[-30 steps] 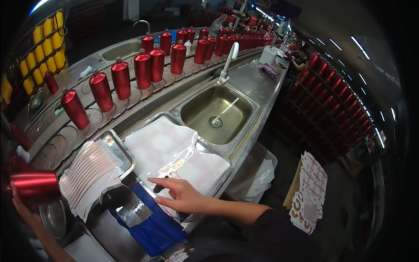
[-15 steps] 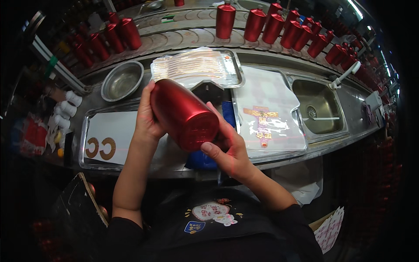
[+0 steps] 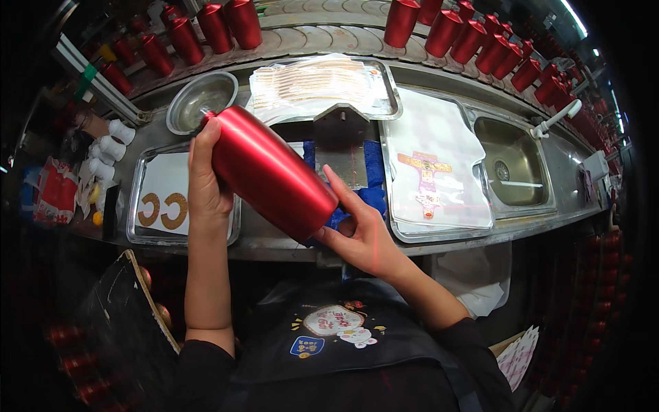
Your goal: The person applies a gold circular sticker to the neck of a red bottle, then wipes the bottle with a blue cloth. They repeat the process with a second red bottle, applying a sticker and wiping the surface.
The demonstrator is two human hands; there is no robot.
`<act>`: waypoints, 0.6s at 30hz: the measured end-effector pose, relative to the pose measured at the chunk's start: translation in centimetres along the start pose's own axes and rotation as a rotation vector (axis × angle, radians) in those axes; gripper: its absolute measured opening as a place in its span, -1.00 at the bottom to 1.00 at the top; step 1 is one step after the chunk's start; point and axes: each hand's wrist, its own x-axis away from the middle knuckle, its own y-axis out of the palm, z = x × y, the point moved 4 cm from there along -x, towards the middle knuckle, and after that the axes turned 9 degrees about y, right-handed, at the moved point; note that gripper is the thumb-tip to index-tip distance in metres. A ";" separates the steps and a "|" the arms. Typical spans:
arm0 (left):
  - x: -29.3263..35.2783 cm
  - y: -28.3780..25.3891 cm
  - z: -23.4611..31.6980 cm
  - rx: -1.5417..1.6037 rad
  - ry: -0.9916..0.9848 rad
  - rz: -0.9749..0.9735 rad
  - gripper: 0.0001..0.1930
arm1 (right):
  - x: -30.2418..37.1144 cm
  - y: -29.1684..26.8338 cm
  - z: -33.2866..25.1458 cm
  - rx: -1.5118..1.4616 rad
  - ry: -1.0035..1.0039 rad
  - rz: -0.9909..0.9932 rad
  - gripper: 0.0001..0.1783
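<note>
Between my two hands a glossy red bottle [image 3: 274, 175] is held tilted, its neck at the upper left and its base at the lower right. My left hand [image 3: 209, 168] grips it near the neck and shoulder. At the base end, my right hand [image 3: 357, 237] clasps the bottle between thumb and fingers. Beneath and behind it stands a metal stand [image 3: 341, 137] with blue padding [image 3: 372, 178], partly hidden by the bottle. To the right, a tray [image 3: 439, 238] carries a white sheet with a gold and pink cross-shaped label [image 3: 427, 180].
Two gold C-shaped labels [image 3: 174, 211] lie in the left tray [image 3: 139, 237]. Behind are a metal bowl [image 3: 201, 103] and a tray of gold strips [image 3: 312, 89]. A sink [image 3: 511, 165] with a white tap [image 3: 559, 118] is at right. Red bottles [image 3: 446, 31] line a conveyor [image 3: 329, 41].
The bottle has turned so its side faces up; its base no longer shows and its neck is now visible. My left hand has shifted slightly left. The whole view has shifted somewhat.
</note>
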 end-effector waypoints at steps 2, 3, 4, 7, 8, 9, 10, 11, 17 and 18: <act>0.6 1.0 0.8 -0.244 0.180 -0.086 -0.45 | 0.5 -1.2 0.2 0.349 -0.087 0.138 -0.15; 1.3 1.6 0.8 -0.322 0.293 -0.133 -0.40 | 0.8 -2.1 0.3 0.454 -0.126 0.215 -0.21; 1.8 1.9 0.6 -0.444 0.380 -0.124 -0.35 | 1.3 -2.9 0.7 0.408 -0.122 0.204 -0.27; 3.4 2.8 -1.5 -0.757 0.544 -0.191 -0.33 | 3.0 -6.0 1.7 0.432 -0.045 0.270 -0.43; 3.8 2.7 -2.2 -0.839 0.527 -0.219 -0.32 | 3.5 -7.2 1.9 0.464 -0.049 0.291 -0.48; 4.1 2.9 -2.9 -0.867 0.549 -0.263 -0.28 | 4.1 -8.6 2.1 0.546 -0.030 0.345 -0.58; 4.6 2.9 -3.2 -0.891 0.594 -0.275 -0.27 | 4.6 -10.2 2.4 0.580 -0.001 0.393 -0.60; 5.0 3.0 -3.5 -0.902 0.660 -0.290 -0.25 | 5.2 -11.7 2.5 0.632 0.011 0.448 -0.62; 5.2 1.9 -4.4 -0.654 0.401 -0.329 -0.07 | 8.3 -17.6 3.5 0.602 0.156 0.667 -0.65; 5.3 1.7 -4.1 -0.594 0.425 -0.327 -0.03 | 8.6 -17.9 3.7 0.596 0.199 0.677 -0.64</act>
